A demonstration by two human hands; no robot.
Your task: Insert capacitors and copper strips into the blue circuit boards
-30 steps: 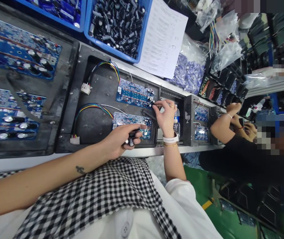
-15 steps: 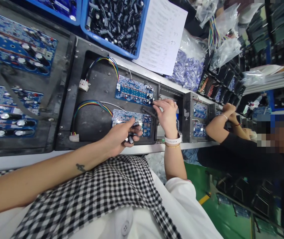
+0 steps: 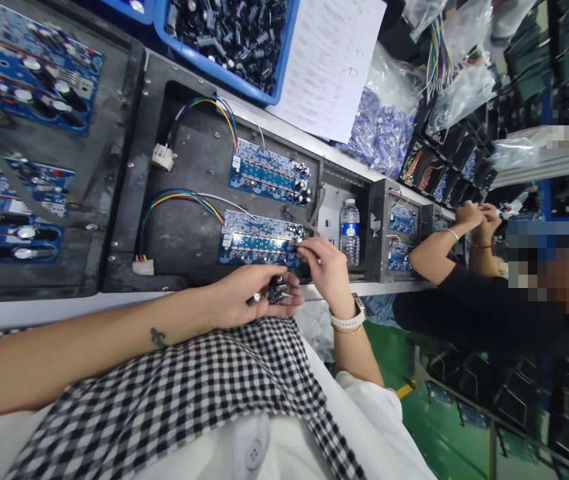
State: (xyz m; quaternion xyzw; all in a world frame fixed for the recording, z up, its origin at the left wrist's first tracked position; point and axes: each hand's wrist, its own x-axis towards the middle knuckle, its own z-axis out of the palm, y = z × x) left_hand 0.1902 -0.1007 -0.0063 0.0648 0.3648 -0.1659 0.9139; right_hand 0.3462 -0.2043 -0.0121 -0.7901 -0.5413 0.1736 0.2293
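My left hand (image 3: 254,295) is cupped palm-up at the front edge of a dark tray (image 3: 189,230), its fingers curled around several black capacitors (image 3: 275,289). Just to its right, my right hand (image 3: 325,267) pinches at the right end of the nearer blue circuit board (image 3: 259,241); whatever sits between its fingertips is too small to make out. Behind that board lies a second blue circuit board (image 3: 270,175). Coloured wires run left from both boards to white connectors (image 3: 163,157).
A blue bin (image 3: 224,47) full of capacitors and a printed sheet (image 3: 334,67) lie behind the tray. To the right stands a water bottle (image 3: 349,233). Larger boards (image 3: 29,73) lie at the left. A co-worker's arm (image 3: 434,257) reaches in from the right.
My right hand has moved from the rear board's right end to the nearer board. My left hand has drawn slightly right and toward me, still holding capacitors. The view has shifted a little.
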